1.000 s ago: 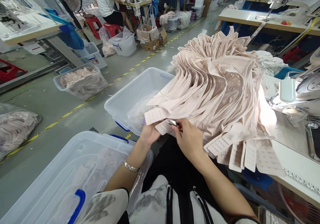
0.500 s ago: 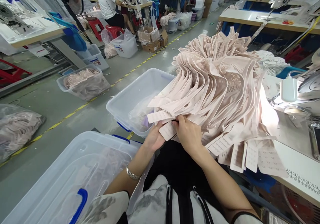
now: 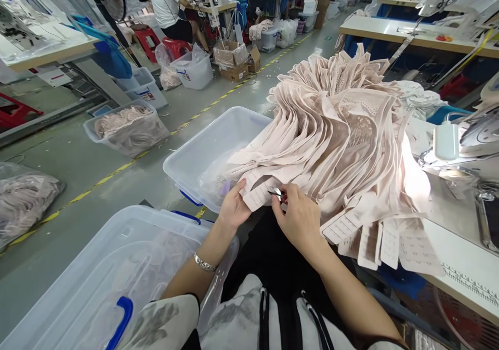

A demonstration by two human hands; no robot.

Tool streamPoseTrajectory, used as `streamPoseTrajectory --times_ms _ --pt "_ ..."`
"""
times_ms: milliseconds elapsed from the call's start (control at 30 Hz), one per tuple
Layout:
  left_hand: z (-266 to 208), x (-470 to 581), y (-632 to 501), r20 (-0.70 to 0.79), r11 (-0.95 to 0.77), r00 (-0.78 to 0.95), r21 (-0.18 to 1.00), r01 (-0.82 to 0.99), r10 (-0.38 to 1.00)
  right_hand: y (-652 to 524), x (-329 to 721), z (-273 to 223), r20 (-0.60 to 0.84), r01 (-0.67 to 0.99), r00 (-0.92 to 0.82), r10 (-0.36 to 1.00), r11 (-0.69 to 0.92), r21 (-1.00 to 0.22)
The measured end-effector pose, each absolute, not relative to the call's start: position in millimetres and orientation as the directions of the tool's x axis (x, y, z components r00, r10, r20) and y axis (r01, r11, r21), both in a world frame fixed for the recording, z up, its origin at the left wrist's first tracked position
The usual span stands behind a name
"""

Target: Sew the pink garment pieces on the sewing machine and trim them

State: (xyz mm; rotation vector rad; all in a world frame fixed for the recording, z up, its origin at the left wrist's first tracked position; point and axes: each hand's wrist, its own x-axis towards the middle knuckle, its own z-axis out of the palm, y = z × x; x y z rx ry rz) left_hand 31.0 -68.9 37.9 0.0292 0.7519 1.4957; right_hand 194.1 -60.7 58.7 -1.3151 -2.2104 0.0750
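Note:
A thick stack of pale pink lace bras (image 3: pixel 331 126) is heaped on the sewing table, their band ends hanging over its near edge. My left hand (image 3: pixel 235 207) pinches one bra band end (image 3: pixel 255 190) between thumb and fingers at its left side. In my right hand (image 3: pixel 299 216) is a small pair of thread snips (image 3: pixel 276 192), the metal tips pointing left and close to that band end. Whether the blades touch the fabric I cannot tell. Further band ends with rows of eyes (image 3: pixel 343 226) hang right of my right hand.
A clear plastic bin (image 3: pixel 187 152) stands beyond my left hand, with a lidded bin (image 3: pixel 97 267) nearer on the left. A lit sewing machine (image 3: pixel 448 139) is at the right. Across the yellow-striped aisle sit a bin of garments (image 3: pixel 127 124) and a seated co-worker (image 3: pixel 166 1).
My right hand has drawn back slightly from the fabric, bringing the snips into view. The band end has turned flatter, and my left hand has shifted a little left and up.

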Motion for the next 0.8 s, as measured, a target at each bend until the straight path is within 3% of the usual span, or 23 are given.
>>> streamPoseTrajectory --times_ms 200,367,467,533,600,700,800 --pt "34.5 38.1 -74.4 -0.407 0.110 -0.120 0.498 -0.860 0.906 -54.8 185.2 65.2 0.297 0.827 -0.416 0.859 0.494 -0.269" --pt "22.5 40.4 -85.4 -0.262 0.096 -0.073 0.579 -0.809 0.962 -43.5 177.8 67.5 0.153 0.877 -0.414 0.897 0.438 -0.196" --pt "11.8 43.0 -90.9 -0.278 0.279 0.110 0.695 -0.663 0.954 -37.7 177.0 64.4 0.140 0.878 -0.413 0.900 0.434 -0.200" --pt "7.4 43.1 -89.5 -0.348 0.375 0.161 0.732 -0.569 0.924 -37.2 178.3 60.8 0.169 0.868 -0.415 0.894 0.445 -0.219" --pt "7.8 40.9 -83.8 -0.359 0.290 0.015 0.728 -0.621 0.933 -40.0 181.1 56.8 0.255 0.843 -0.413 0.874 0.473 -0.258" --pt "16.7 35.0 -73.6 -0.335 0.056 -0.205 0.629 -0.776 0.920 -48.2 186.6 51.9 0.437 0.780 -0.387 0.812 0.541 -0.314" --pt "27.7 32.0 -70.0 -0.374 0.057 -0.161 0.510 -0.858 0.913 -55.7 190.2 51.0 0.498 0.756 -0.373 0.783 0.567 -0.326"
